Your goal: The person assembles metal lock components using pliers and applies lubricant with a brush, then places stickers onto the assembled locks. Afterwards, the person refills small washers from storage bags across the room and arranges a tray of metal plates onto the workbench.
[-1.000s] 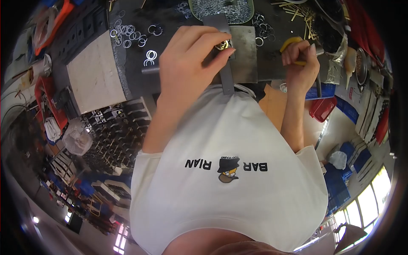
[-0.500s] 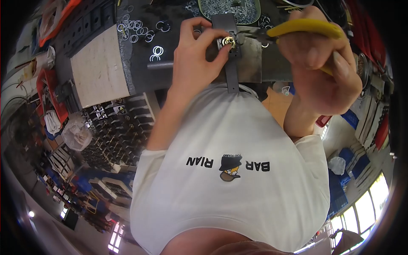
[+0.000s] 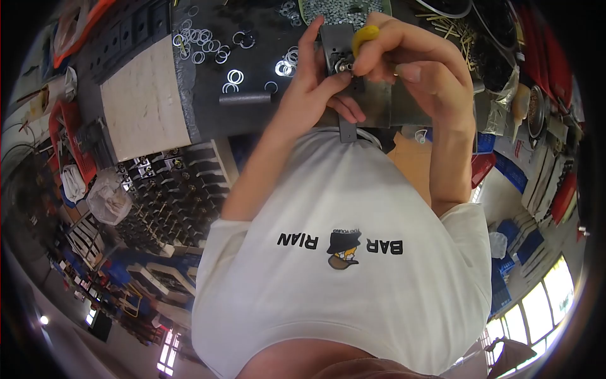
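A dark flat metal bar point(image 3: 348, 129) points toward my shirt, with a wider dark plate point(image 3: 336, 39) at its upper part. On that plate sits a small shiny metal fitting point(image 3: 343, 66). My left hand point(image 3: 315, 88) rests at the plate with its fingers apart, the thumb tip against the fitting. My right hand point(image 3: 423, 69) is closed around a yellow-handled tool point(image 3: 364, 38), just right of the fitting. The tool's jaws are mostly hidden by my fingers.
Metal rings point(image 3: 203, 39) lie scattered at the upper left, near a short dark rod point(image 3: 245, 98). A green-rimmed tray point(image 3: 303, 7) of small metal pieces stands at the top. Thin brass-coloured sticks point(image 3: 459, 28) lie at the upper right. A pale board point(image 3: 145, 101) is at left.
My right hand has brought the yellow-handled tool left to the fitting. My left hand has opened from its pinch around the fitting, its fingers now spread beside and over the bar.
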Demonstrator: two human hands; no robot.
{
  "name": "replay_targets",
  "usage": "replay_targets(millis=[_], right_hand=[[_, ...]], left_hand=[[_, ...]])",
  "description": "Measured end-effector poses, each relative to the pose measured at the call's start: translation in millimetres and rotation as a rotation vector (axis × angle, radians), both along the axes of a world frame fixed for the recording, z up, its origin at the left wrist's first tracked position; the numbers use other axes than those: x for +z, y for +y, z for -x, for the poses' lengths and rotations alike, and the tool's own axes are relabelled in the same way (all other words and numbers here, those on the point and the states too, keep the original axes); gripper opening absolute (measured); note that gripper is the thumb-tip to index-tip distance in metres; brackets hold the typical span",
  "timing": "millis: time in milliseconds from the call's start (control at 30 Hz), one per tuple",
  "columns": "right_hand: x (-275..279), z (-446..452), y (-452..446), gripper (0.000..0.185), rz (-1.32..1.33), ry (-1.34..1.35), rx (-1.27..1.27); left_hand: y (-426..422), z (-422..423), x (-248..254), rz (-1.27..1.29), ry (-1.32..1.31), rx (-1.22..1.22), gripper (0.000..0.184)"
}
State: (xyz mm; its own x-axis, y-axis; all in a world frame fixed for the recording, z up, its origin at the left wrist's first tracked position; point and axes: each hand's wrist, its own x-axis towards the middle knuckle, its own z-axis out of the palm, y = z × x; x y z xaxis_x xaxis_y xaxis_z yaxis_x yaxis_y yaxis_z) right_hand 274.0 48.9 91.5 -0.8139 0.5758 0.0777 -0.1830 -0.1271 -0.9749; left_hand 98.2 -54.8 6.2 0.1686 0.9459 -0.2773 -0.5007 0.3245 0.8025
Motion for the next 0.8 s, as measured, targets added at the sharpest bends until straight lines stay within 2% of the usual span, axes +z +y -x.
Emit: replay_targets(millis=[167,233,300,333,367,433,467,500,567,633,733,800], right_hand=[[7.2,15.6,18.5,0.044,-0.102,-0.059,0.146],[5.4,21.6,19.1,0.047,-0.148,-0.101,0.187],[-1.2,29.6,13.4,0.021,0.195,-0.022,-0.253],[-0.5,24.5,16.2,0.032,0.163,-0.126,-0.227],[5.7,41.0,11.2,0.032,0.162,-0.125,-0.225],[21.8,83.0,-8.4,0.038,0.207,-0.049,-0.763],[24.0,70.5,-4.4,0.045,0.351,0.053,-0.541],[13.5,57.1,4.1,0.045,0.354,0.051,-0.54],[-10.4,43.3,23.9,0.047,0.344,0.259,0.017],[-14.4,45.1,21.2,0.05,0.359,0.273,-0.028],[-16.8,46.2,20.3,0.05,0.417,0.359,0.015],[-11.1,47.4,14.8,0.051,0.345,0.199,-0.113]], left_hand=[[-0.6,3.7,-15.1,0.066,-0.115,-0.048,0.088],[0.5,5.3,-11.4,-0.001,-0.086,-0.057,0.088],[0.1,5.5,-5.4,-0.014,-0.06,-0.056,0.088],[0.5,6.0,-3.9,-0.028,-0.034,-0.055,0.088],[1.8,6.7,-4.4,-0.029,-0.033,-0.053,0.088],[1.6,6.3,-5.8,-0.06,-0.06,-0.066,0.091],[3.0,6.3,-6.8,-0.061,-0.059,-0.063,0.091],[2.4,5.3,-7.6,-0.065,-0.037,-0.064,0.095],[2.7,1.5,-9.0,-0.07,-0.014,-0.065,0.099],[1.7,-3.5,-9.2,-0.112,0.064,0.008,0.081],[2.4,-5.5,-3.4,-0.078,0.076,0.034,0.073],[1.9,-6.0,-5.5,-0.082,0.081,0.027,0.072]])
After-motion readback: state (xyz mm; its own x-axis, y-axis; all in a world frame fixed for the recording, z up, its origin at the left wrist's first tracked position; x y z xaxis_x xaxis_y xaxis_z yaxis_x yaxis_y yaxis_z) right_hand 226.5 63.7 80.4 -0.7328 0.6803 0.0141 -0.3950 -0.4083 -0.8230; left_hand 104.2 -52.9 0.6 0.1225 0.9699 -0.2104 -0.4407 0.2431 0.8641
